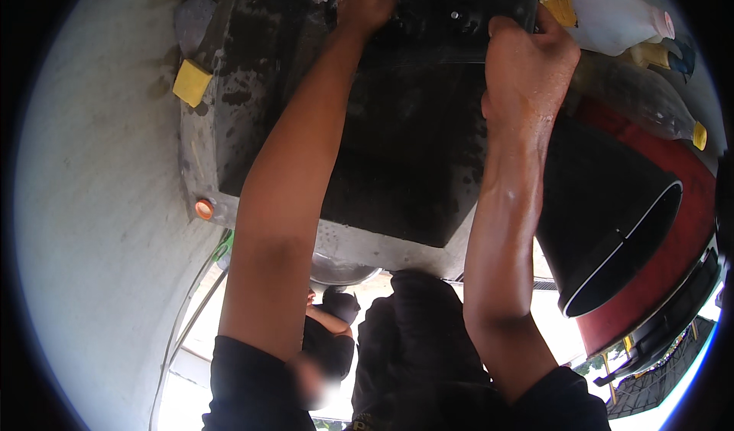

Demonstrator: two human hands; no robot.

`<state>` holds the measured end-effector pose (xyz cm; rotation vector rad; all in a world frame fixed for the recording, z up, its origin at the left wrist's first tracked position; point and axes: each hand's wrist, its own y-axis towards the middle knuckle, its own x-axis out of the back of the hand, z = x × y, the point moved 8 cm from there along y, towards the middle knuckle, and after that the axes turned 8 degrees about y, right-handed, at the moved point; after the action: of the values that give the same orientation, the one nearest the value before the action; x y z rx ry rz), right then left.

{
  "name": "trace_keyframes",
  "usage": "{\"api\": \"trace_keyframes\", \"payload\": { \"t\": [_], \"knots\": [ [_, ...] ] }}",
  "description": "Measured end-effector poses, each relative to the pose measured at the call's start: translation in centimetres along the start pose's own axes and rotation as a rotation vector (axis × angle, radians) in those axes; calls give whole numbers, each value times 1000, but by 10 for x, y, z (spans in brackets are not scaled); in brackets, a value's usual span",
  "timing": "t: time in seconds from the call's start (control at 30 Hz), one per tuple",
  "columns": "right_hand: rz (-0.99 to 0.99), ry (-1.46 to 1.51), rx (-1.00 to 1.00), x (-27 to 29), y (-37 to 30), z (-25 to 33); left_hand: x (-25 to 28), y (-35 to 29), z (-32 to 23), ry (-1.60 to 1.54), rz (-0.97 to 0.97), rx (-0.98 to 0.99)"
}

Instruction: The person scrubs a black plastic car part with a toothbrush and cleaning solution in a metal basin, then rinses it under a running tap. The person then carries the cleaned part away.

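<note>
A glossy black panel-like piece (428, 30), wet and with a few suds on it, lies across the far part of a dark concrete basin (359, 240). My left hand (365, 4) rests on its left part near white foam; the upper edge of the picture cuts off its fingers, so their pose is hidden. At the panel's right edge, my right hand (531, 60) is closed around the rim, wet and shiny. The panel's far end runs out of view.
On the left ledge sit a yellow sponge (192, 82) and an orange cap (204, 209). Plastic bottles (642, 98) lie at the right, above a black cylindrical container (612, 225) and a red curved object (650, 278). A pale wall (99, 179) bounds the left. Another person (330, 339) is below.
</note>
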<state>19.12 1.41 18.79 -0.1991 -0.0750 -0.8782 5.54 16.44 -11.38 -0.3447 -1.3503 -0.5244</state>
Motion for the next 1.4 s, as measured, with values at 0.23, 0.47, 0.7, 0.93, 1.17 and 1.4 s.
{"api": "trace_keyframes", "payload": {
  "t": [0.23, 0.47, 0.7, 0.93, 1.17, 1.4],
  "knots": [
    [-42, -150, -183, 14, -9, 3, 92, -35, 4, -780, -27, 30],
    [-5, 129, -225, 38, 12, -51, 95, -60, 104, -805, -170, 422],
    [-54, 26, -262, 34, 50, -113, 106, -125, 131, -1592, 547, 1009],
    [365, -938, 731, -93, 50, -155, 173, -135, 114, -1578, 75, 1157],
    [904, -467, 810, -176, -32, -132, 178, -160, 95, -1489, -130, 1424],
    [672, -500, 837, -130, -19, -159, 193, -160, 98, -1656, -366, 1105]
  ]
}}
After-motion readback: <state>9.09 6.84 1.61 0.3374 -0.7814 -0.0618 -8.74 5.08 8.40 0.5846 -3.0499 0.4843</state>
